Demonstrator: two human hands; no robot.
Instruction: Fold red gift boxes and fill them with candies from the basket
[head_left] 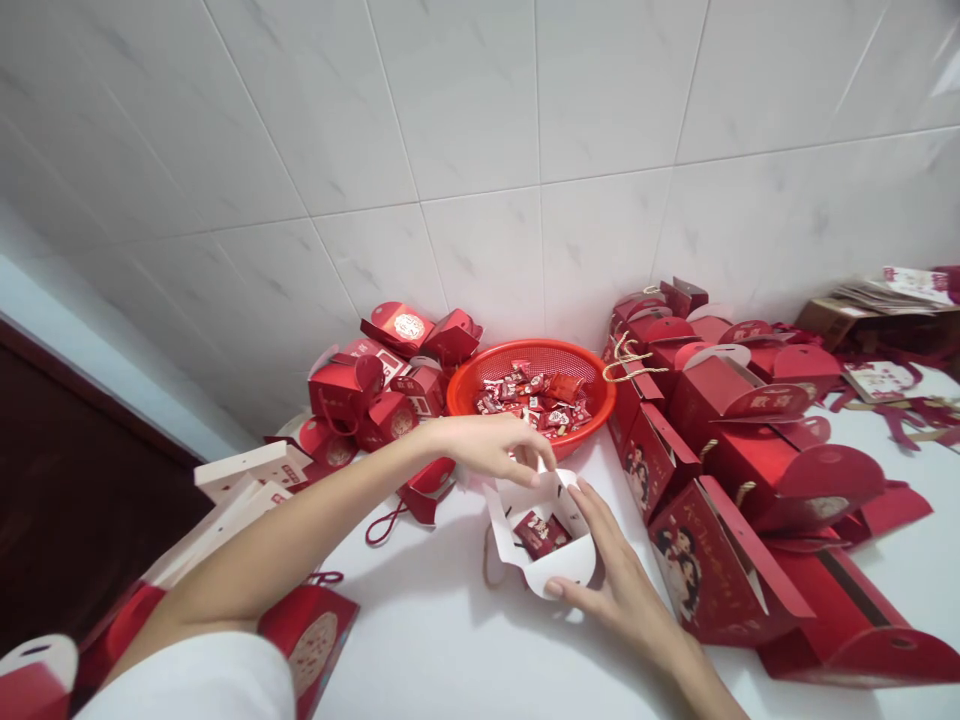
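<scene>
An open candy box (514, 545) with a white inside stands on the table, its flaps spread. Dark red wrapped candies (541, 534) lie in it. My right hand (626, 575) grips the box from the right, fingers along its side and thumb on the near flap. Over the box's far left edge hovers my left hand (499, 448), fingers curved downward and thumb apart, with nothing visible in it. Just behind that hand sits an orange-red plastic basket (525, 349) of wrapped candies (555, 388).
Several red gift boxes (795, 465) with rope handles crowd the right side. More red boxes (345, 385) are piled at the back left, with pale boxes (255, 470) beside my left arm. A tiled wall (480, 230) bounds the white table (442, 640) behind.
</scene>
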